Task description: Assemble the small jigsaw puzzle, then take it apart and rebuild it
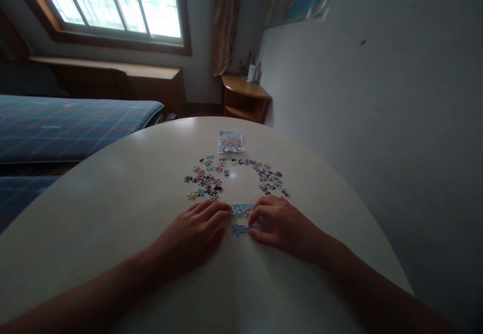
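Note:
A small joined patch of blue jigsaw pieces (240, 212) lies on the round white table (113, 208), between my two hands. My left hand (192, 233) rests flat on the table, fingers stretched out, with its fingertips touching the patch's left edge. My right hand (281, 223) has its fingers curled and pressed together against the patch's right edge. Several loose jigsaw pieces (206, 180) are scattered beyond the hands, with another cluster of pieces (269, 178) to the right. A small reference picture card (230, 142) lies farther back.
A bed with a blue checked cover (64, 125) stands left of the table. A wooden corner shelf (245, 97) sits by the wall under a curtain (224, 22). A grey wall (377, 97) runs close along the table's right side. A window (113, 2) is at the back.

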The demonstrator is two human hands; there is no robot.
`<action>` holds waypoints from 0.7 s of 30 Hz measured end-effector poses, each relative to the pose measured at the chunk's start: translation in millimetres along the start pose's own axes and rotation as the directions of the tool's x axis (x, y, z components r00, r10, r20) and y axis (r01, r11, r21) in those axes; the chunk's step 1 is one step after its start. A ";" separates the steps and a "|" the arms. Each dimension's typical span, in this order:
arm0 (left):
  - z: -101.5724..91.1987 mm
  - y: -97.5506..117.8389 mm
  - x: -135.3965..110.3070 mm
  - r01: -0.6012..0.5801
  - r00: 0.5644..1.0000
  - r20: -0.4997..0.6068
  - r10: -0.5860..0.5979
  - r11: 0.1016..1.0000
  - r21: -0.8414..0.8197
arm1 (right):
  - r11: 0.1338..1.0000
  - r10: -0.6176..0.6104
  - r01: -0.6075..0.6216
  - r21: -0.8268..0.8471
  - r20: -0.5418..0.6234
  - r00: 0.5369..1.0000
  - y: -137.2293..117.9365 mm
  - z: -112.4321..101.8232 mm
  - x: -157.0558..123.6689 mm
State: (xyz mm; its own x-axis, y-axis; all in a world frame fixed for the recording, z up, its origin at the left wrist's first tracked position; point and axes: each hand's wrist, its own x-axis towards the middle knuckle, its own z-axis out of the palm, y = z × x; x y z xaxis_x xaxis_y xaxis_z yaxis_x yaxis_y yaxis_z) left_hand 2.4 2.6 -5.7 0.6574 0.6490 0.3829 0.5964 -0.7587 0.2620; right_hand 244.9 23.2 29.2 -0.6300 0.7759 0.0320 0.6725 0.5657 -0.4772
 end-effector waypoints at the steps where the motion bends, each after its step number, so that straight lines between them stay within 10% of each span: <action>1: -0.3 0.1 0.2 0.000 1.000 -0.001 0.000 1.000 0.001 | 1.000 0.002 -0.002 -0.002 0.003 1.000 -0.2 -0.4 0.1; 21: -2.0 -1.8 -3.9 -0.038 0.996 0.080 0.033 0.997 0.065 | 0.994 0.073 -0.077 -0.080 -0.055 0.996 8.9 -3.8 0.4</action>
State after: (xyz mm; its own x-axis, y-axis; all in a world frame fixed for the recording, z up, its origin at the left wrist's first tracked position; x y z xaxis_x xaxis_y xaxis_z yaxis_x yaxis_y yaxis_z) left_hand -2.2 1.4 -6.0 0.7114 0.6260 0.3195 0.5997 -0.7777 0.1886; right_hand 252.2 29.6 28.3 -0.5568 0.8294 0.0455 0.7480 0.5244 -0.4068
